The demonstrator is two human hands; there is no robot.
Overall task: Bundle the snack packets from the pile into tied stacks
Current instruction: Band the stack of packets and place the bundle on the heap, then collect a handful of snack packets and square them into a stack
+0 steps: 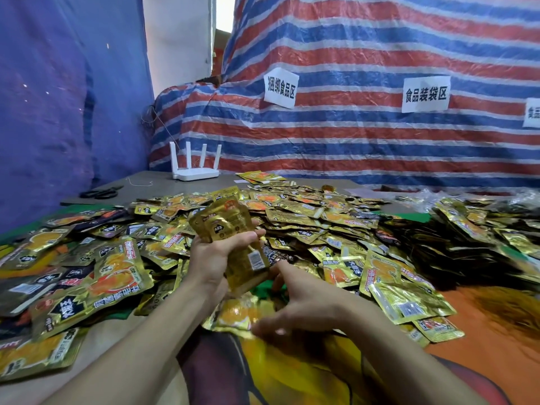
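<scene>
Clearly, the left hand point(213, 258) gripped a loose stack of packets point(233, 226) while the right hand point(304, 302) hung open and empty, so the untied, slippery stack could slide apart.

We see soft, even, fairly bright light, with a white gap point(225, 13) blown out high above the router point(195, 171). Glare flecks the foil snack packets point(306, 211) right of the router; those far right of it sink into shadow. The right hand point(306, 305), well in front of the router, is motion-blurred, and the wide lens bends the frame's edges.
</scene>
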